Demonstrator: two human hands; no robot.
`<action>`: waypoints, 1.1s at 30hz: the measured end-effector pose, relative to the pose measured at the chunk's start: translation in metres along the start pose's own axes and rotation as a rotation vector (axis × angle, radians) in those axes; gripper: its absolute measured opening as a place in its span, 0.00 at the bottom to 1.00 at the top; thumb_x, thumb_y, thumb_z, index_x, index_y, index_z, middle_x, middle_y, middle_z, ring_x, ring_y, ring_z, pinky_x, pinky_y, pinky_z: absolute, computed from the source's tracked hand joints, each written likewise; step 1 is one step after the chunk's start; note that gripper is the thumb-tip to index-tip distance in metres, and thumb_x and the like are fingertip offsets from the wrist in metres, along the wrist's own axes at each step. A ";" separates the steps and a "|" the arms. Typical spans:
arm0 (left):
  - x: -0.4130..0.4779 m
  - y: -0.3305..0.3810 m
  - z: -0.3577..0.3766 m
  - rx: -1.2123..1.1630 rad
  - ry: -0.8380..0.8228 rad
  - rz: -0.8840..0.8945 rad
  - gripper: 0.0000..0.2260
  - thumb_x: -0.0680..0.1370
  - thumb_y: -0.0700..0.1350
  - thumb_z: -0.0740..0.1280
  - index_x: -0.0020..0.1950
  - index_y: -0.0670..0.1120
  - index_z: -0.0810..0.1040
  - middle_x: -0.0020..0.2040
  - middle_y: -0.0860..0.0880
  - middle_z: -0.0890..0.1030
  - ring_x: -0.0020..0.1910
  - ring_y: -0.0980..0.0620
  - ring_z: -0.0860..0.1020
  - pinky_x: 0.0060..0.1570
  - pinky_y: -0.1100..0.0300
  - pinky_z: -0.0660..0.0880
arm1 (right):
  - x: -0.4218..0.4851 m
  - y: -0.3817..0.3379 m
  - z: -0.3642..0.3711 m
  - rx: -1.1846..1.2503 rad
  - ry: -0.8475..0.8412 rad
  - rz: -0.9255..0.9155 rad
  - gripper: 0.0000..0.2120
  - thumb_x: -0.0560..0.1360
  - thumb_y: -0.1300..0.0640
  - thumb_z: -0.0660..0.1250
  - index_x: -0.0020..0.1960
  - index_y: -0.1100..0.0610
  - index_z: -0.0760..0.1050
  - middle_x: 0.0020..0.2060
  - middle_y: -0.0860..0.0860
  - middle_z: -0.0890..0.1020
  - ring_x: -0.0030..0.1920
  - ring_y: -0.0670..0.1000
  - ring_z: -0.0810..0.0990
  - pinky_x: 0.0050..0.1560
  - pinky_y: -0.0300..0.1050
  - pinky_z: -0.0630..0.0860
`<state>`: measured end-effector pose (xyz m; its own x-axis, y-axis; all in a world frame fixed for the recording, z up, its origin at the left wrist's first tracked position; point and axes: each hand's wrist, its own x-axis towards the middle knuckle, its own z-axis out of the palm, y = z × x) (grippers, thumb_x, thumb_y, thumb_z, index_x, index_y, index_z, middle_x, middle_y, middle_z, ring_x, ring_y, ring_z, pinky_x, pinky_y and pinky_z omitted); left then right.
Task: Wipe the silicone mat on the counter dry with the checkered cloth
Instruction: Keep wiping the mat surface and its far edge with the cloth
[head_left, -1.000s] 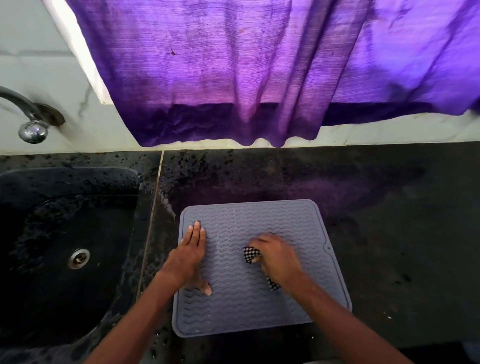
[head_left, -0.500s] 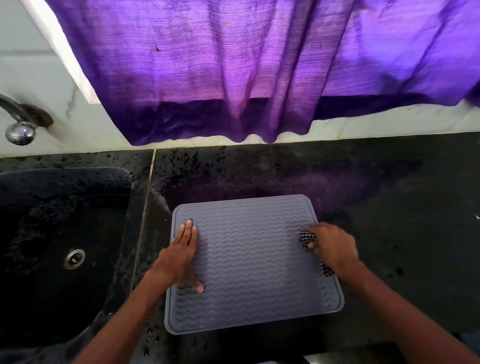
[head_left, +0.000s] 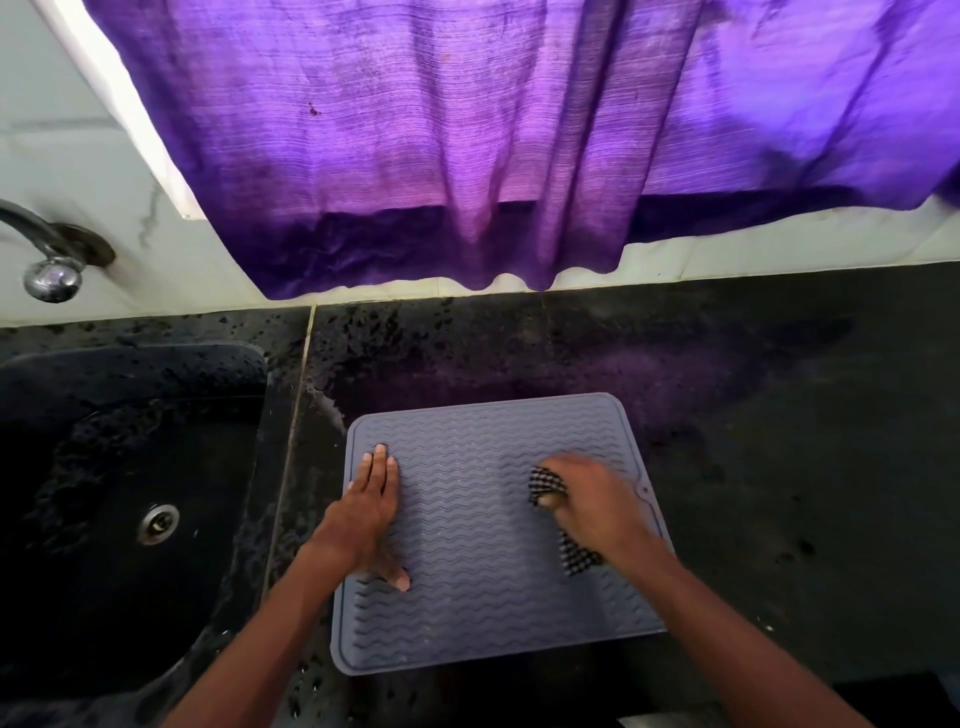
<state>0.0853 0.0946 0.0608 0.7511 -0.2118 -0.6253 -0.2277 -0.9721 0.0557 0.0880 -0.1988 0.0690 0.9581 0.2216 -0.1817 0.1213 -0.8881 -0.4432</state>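
While the silicone mat (head_left: 467, 613) is being pinned to the desk (head_left: 779, 493) under the flat left hand (head_left: 366, 512), the checkered cloth (head_left: 545, 480) is being gripped, seemingly bunched, in the right hand (head_left: 602, 512); wet ridges could be missed by so small a wad.

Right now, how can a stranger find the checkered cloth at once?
Right of the sink, a grey wavy mat lies on the black counter. On its right side the right hand grips the cloth, the only black-and-white checked thing there.
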 end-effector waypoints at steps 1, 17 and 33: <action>0.000 0.000 0.000 0.004 0.000 0.000 0.70 0.62 0.66 0.78 0.78 0.36 0.29 0.70 0.44 0.22 0.79 0.41 0.32 0.78 0.45 0.55 | 0.003 -0.011 0.008 -0.027 -0.017 -0.001 0.13 0.70 0.58 0.68 0.54 0.50 0.76 0.51 0.47 0.80 0.53 0.51 0.79 0.50 0.48 0.77; 0.004 -0.010 0.010 -0.074 0.034 0.027 0.71 0.62 0.67 0.78 0.76 0.37 0.26 0.71 0.45 0.20 0.77 0.44 0.28 0.80 0.49 0.51 | -0.002 0.050 -0.026 -0.188 0.083 0.465 0.17 0.72 0.50 0.69 0.59 0.49 0.75 0.54 0.53 0.82 0.54 0.59 0.81 0.50 0.52 0.77; 0.005 -0.001 0.006 -0.022 0.005 0.001 0.70 0.62 0.65 0.79 0.69 0.37 0.22 0.70 0.43 0.20 0.78 0.41 0.29 0.79 0.48 0.56 | 0.007 -0.026 0.007 -0.014 0.125 0.118 0.15 0.69 0.54 0.72 0.55 0.46 0.76 0.49 0.45 0.83 0.49 0.49 0.81 0.46 0.46 0.79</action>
<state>0.0854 0.0950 0.0532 0.7543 -0.2128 -0.6211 -0.2145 -0.9740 0.0732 0.0897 -0.1710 0.0731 0.9906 0.0643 -0.1207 0.0089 -0.9109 -0.4124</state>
